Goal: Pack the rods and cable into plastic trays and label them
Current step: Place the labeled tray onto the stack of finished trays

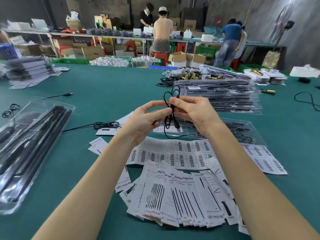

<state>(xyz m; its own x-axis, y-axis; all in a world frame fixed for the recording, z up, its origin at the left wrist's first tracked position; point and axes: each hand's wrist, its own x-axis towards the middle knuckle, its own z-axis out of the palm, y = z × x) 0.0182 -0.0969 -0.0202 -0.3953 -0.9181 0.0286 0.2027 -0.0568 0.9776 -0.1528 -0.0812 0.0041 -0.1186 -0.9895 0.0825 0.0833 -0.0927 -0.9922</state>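
A thin black cable [170,108] is held up over the green table, coiled into loops that stick up above my fingers, with one end hanging down. My left hand [147,118] pinches the bundle from the left. My right hand [190,111] grips it from the right, thumb and fingers curled round the strands. Just behind and below my hands lies a clear plastic tray [239,130] with black rods in it. Sheets of barcode labels [187,155] lie in front of that tray. A fan of white printed cards [181,196] lies nearest me.
At the left sits a stack of clear trays with black rods [34,144]. A pile of packed trays [225,97] stands at the back right. Loose black cables [105,125] lie on the table [103,87], another [306,101] at far right. People work at benches beyond.
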